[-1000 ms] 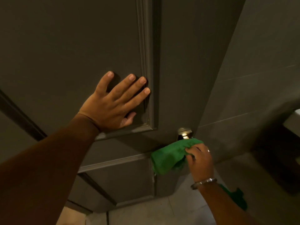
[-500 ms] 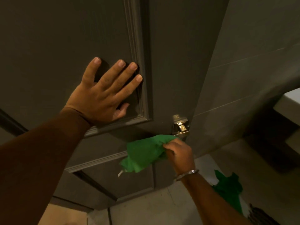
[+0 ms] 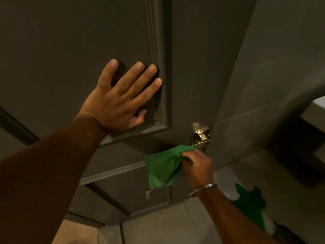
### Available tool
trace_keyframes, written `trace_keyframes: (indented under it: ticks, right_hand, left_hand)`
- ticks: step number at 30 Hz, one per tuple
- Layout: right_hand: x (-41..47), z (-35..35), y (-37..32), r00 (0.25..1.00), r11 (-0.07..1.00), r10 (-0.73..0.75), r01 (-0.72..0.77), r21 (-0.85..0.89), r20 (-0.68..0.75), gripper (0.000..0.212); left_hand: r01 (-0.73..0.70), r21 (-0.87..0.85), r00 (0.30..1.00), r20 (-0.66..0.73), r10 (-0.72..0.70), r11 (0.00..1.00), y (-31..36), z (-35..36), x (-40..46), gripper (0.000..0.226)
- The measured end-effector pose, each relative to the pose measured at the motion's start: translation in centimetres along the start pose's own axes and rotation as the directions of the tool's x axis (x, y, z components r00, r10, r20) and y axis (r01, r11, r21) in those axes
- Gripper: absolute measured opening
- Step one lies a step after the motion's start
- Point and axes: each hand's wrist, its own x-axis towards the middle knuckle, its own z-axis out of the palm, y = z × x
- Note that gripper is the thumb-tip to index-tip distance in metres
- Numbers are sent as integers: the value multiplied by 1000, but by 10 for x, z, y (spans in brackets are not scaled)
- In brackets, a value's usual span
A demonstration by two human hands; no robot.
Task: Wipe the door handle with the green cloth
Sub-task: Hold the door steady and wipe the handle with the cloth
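- While the left hand (image 3: 117, 101) is pressing flat against the dark door (image 3: 70, 41), its fingers are lying open and spread.
- The right hand (image 3: 197, 166) is gripping the green cloth (image 3: 162, 166) in closed fingers.
- The cloth is hanging just below the metal door handle (image 3: 201, 136), its top edge touching the lever.

Looks like I'm in a home bathroom, w/ a dark panelled door (image 3: 70, 41) in front of me. Wall (image 3: 272, 76) beside it has big grey tiles w/ thin grout lines. Floor (image 3: 167, 226) is tiled too, pale. White ledge (image 3: 318, 104) at far right, maybe a basin, can't tell.
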Motion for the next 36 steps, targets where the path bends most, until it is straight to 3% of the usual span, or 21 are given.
trace_keyframes:
  ticks: [7,11,12,15,19,23,26,31,36]
  right_hand:
    - [2,0,-20,978,992,-43,65,-106,203,21]
    - [21,-70,21,998,977,41,-28,-213,56,30]
    - [31,-85,25,997,971,17,2,-240,74,29]
    - [56,-92,18,960,948,-60,140,-287,272,27]
    - [55,-87,17,900,909,53,136,-393,434,50]
    - [52,-89,22,867,859,47,217,-463,496,60]
    - [59,-88,22,871,835,-17,282,-472,491,48]
    - [62,-94,19,883,865,-222,374,-336,413,24]
    - [33,-102,38,977,950,-167,195,-244,134,21]
  left_hand:
    - [-11,1,1000,-11,11,1000,-1,1,1,81]
    - [-4,-6,1000,-21,4,1000,2,2,0,81]
    - [-3,-12,1000,-18,2,1000,2,1,0,81]
    - [2,-5,1000,-16,-2,1000,0,1,1,80]
    - [3,-5,1000,-12,-3,1000,2,0,0,81]
    - [1,-5,1000,-24,-1,1000,1,0,1,81]
    - [0,7,1000,-23,0,1000,1,2,0,81]
    - [-4,-4,1000,-31,4,1000,-1,0,0,81]
    - [-5,-2,999,-39,5,1000,0,1,1,80]
